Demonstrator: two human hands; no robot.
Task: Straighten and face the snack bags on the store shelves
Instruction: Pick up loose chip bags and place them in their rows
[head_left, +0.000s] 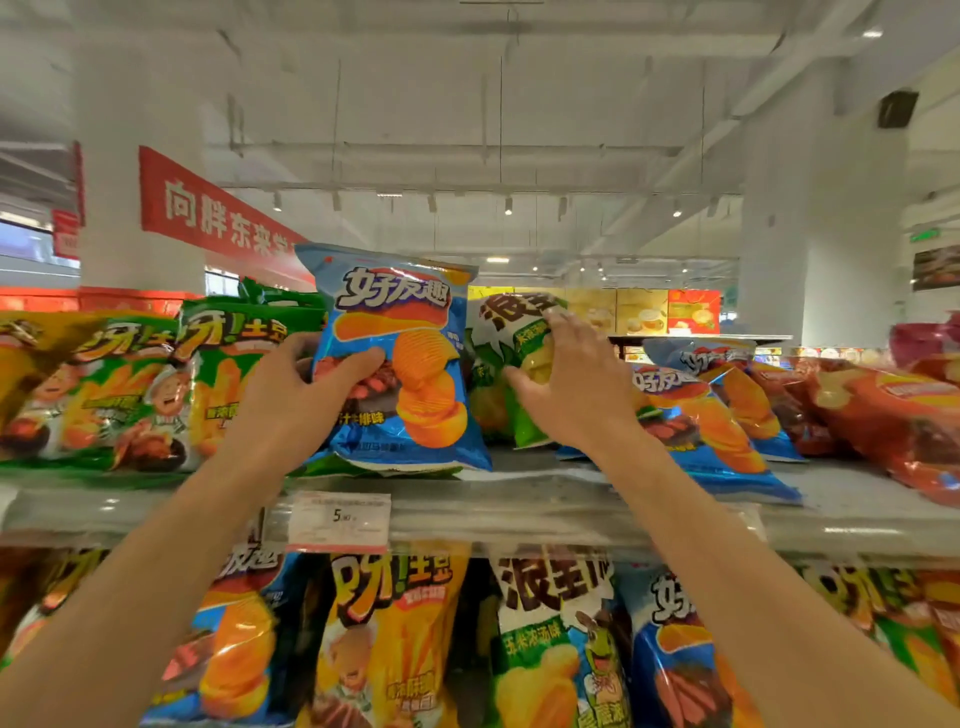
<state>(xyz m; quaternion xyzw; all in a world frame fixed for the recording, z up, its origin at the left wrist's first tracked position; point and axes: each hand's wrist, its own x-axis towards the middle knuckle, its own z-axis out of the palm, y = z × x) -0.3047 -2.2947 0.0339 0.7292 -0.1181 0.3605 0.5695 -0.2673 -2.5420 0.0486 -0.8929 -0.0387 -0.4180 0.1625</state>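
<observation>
Left hand (306, 384) grips the blue chip bag (402, 358) at its 9 o'clock edge, thumb across the front; the bag stands upright on the top shelf (519, 506). Right hand (571, 387), fingers spread, presses the green bag (511, 364) at 3 o'clock of the blue one. Crowding — green bags (104, 384) at 9 o'clock, slumped blue bags (711, 415) and red bags (883, 410) at 3 o'clock. Price tag (338, 520) on the shelf lip at 6 o'clock; more bags (395, 634) on the lower shelf. Overhead — a red banner (208, 213), white ceiling.
</observation>
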